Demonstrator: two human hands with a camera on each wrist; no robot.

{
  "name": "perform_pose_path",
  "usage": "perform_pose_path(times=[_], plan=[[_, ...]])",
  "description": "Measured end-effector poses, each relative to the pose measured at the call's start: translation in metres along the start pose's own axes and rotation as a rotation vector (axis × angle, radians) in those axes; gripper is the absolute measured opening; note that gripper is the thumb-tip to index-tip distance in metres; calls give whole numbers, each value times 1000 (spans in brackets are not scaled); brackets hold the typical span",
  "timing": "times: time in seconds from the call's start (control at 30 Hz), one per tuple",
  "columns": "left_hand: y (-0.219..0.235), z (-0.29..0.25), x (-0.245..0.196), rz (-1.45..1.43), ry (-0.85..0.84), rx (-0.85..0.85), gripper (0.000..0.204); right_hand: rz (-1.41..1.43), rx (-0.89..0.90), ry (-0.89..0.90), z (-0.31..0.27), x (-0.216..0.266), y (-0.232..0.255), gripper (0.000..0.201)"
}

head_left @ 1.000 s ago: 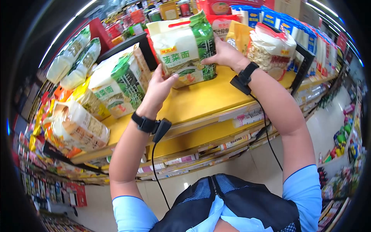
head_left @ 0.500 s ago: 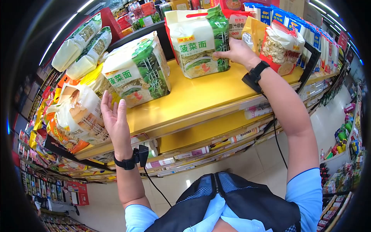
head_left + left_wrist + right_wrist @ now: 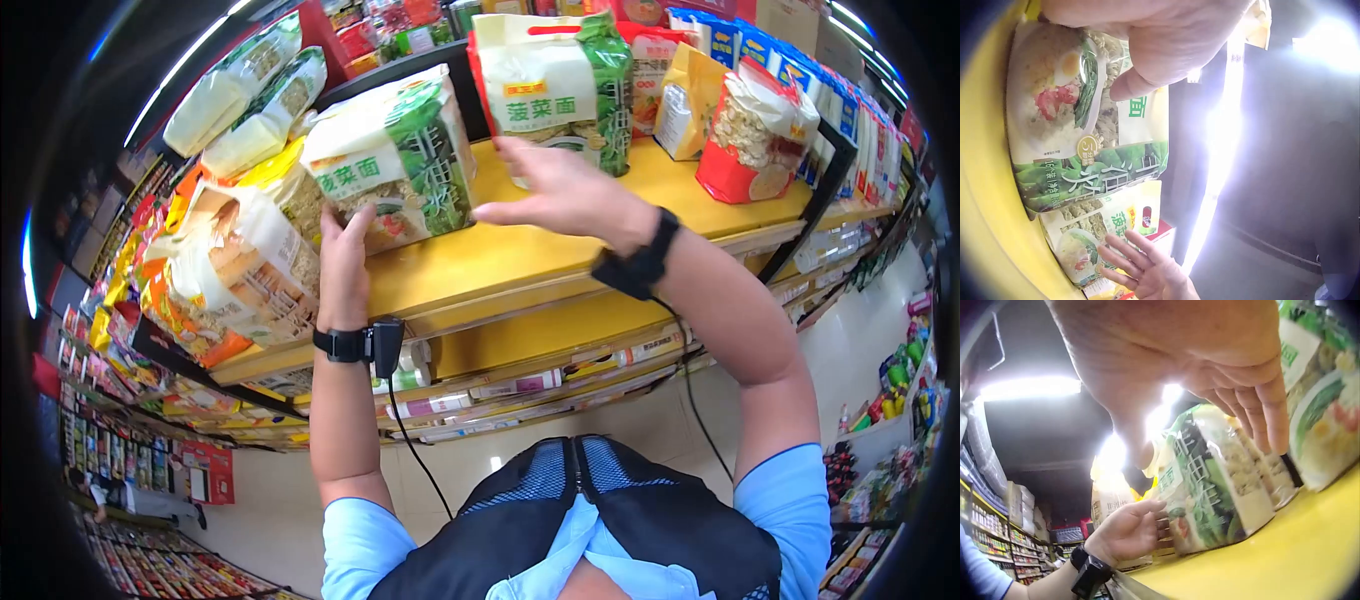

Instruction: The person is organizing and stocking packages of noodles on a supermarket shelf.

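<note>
Two white-and-green bags of noodles stand on the yellow shelf [image 3: 440,280]. At the left noodle bag [image 3: 350,135], my left hand [image 3: 345,270] lies against the front left corner, its thumb over the printed front in the left wrist view and its fingers along the side. My right hand [image 3: 580,195] hovers with spread fingers in front of the gap between the bags and holds nothing. Behind it, the right noodle bag [image 3: 540,75] stands upright with a red handle slot at the top; the hand covers part of its lower front.
Left of the bags, a beige-and-white noodle pack [image 3: 240,260] sits at the shelf's front edge. To the right are a yellow pouch [image 3: 690,105] and a red-and-white bag [image 3: 750,140], beside a black divider [image 3: 825,200]. Lower shelves hold several packages.
My left hand has left the right noodle bag and moved left to the left one. My right hand has let go of the right bag and come down and left.
</note>
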State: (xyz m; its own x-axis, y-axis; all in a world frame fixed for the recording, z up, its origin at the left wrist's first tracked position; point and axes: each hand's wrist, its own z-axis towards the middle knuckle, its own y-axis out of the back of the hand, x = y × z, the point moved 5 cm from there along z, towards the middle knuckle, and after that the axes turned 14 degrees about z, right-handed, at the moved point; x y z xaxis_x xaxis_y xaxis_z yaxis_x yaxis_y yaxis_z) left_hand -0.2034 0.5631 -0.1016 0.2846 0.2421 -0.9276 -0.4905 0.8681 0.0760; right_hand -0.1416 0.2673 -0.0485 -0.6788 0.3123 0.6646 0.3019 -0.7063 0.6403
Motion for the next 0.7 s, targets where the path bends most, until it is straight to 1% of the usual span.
perform_pose_path(times=[0.03, 0.07, 0.1, 0.13, 0.17, 0.2, 0.23, 0.27, 0.33, 0.37, 0.43, 0.47, 0.53, 0.6, 0.67, 0.7], plan=[[2, 0, -4, 10, -6, 8, 65, 75, 42, 82, 10, 13, -6, 113], [1, -4, -10, 16, -17, 27, 65, 149, 7, 142, 25, 15, -12, 114], [-3, -15, -22, 8, 53, -5, 64, 169, 1, 145, 48, 5, -21, 114], [1, -15, -20, 51, 67, -14, 60, 149, -70, 230, 65, 0, -27, 113], [5, -13, -16, 66, 90, 28, 57, 192, -128, 169, 75, -4, -30, 113], [7, -17, -17, 104, 158, 21, 56, 171, -130, 26, 78, 3, -26, 114], [5, -24, -24, 170, 156, -1, 59, 210, -126, -21, 75, 9, -18, 114], [6, -26, -21, 98, 86, 42, 62, 256, -112, -65, 71, 9, -13, 115], [12, -26, -15, 71, 19, 44, 65, 244, -171, 31, 67, 5, -6, 114], [14, -24, -15, 95, -6, 68, 62, 236, -189, 89, 67, 4, -3, 113], [13, -24, -22, 146, -50, 104, 56, 139, -238, 165, 56, 10, 5, 109], [9, -27, -29, 165, -75, 156, 58, 102, -256, 209, 47, 15, 8, 107], [-4, -34, -55, 229, -117, 233, 60, 138, -200, 208, 32, 20, 24, 99], [-15, -37, -63, 163, -154, 289, 61, 187, -118, 125, 16, 27, 40, 95], [-32, -40, -68, 189, -196, 304, 63, 175, -193, 97, -1, 22, 56, 94], [-39, -41, -65, 186, -202, 342, 63, 162, -242, 122, -12, 17, 62, 95]])
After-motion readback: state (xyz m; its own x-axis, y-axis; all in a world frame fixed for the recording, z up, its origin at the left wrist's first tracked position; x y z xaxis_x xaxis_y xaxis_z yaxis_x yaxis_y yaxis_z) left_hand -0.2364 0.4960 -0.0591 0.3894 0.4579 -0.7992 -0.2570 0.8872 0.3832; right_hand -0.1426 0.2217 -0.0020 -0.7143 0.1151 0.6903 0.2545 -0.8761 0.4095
